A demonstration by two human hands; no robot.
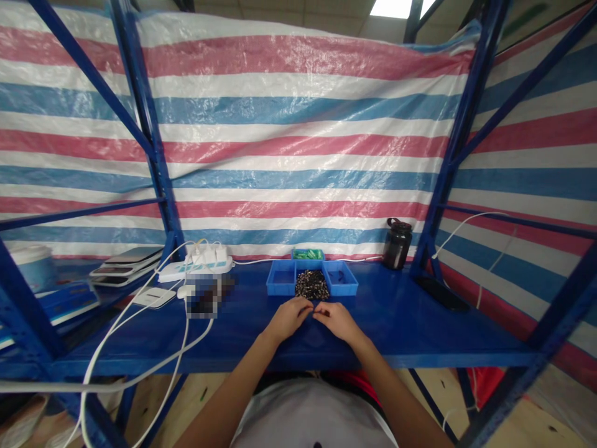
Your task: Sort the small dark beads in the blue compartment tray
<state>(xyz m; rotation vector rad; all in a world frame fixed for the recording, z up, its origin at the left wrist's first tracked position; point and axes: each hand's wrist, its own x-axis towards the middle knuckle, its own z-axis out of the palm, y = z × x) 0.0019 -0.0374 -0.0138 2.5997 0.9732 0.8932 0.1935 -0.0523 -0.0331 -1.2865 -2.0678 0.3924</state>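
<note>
My left hand [290,316] and my right hand [336,318] meet just in front of the blue bins, fingertips nearly touching. The fingers of each are closed in a pinch; whatever is between them is too small to make out. Right beyond the fingertips lies a heap of small dark parts with brassy glints [312,284] in the middle bin. To its left stands a blue bin [281,290] with no contents I can make out. The right blue bin [344,290] has a few small dark pieces in it. Behind, a small bin contains green pieces [308,254].
On the left are a white power strip [209,266] with plugs, white cables [181,356], stacked devices [125,266] and a blurred-out object [202,298]. A black bottle [397,244] and a dark phone-like slab [441,293] are on the right. Blue posts [148,143] frame the table.
</note>
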